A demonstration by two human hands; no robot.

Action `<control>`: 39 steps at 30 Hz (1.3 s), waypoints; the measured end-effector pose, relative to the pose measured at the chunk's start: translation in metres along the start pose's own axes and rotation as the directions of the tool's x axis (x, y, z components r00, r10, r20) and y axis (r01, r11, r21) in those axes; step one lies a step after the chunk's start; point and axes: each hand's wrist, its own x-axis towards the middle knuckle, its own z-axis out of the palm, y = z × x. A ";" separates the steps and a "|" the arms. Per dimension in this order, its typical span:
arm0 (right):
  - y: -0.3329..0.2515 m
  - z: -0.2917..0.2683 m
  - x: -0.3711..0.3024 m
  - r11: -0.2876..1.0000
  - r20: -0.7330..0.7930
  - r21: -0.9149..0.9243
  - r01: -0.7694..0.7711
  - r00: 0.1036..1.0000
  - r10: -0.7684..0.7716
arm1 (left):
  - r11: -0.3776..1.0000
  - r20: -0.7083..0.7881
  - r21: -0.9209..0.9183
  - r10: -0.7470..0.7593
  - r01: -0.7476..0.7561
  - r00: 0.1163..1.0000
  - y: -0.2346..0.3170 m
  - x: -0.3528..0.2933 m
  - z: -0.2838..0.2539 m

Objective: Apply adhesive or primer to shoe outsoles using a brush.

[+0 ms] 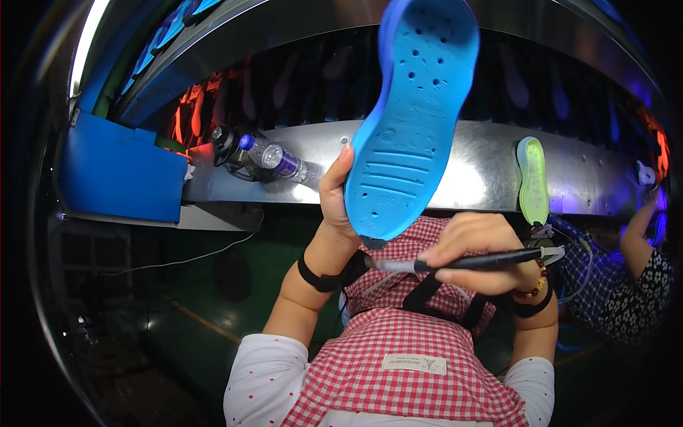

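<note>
A blue shoe sole (409, 128) stands tilted up in front of me, its inner face with small holes and ridges toward me. My left hand (336, 192) is closed on its left edge near the heel; the fingers behind it are hidden. My right hand (478, 245) is closed around a brush (498, 260) with a black handle. Its blurred tip points left, just below the heel end of the sole. I cannot tell whether the tip touches it. A dark patch (373, 243) shows at the heel's end.
Beyond my hands runs a metal ledge (477, 167). A yellow-green sole (533, 183) lies on it at right; bottles (284, 161) lie at left. Behind it, soles hang in a dark, red-lit machine. A blue box (121, 167) stands left. Another person's arm (638, 231) reaches in at far right.
</note>
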 end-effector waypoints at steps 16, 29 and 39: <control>-0.008 -0.033 -0.008 0.921 0.369 -0.387 -0.052 0.906 0.206 | 0.681 -0.259 0.431 -0.535 0.592 0.804 -0.001 -0.006 0.013; -0.004 -0.052 -0.018 0.980 0.016 -0.066 -0.188 0.982 0.189 | 0.845 -0.190 0.310 -0.395 0.437 0.899 -0.002 -0.007 0.010; 0.047 -0.050 -0.029 0.948 -0.527 0.173 -0.267 0.788 0.318 | 0.940 -0.223 -0.040 -0.340 0.339 0.914 -0.025 0.000 -0.013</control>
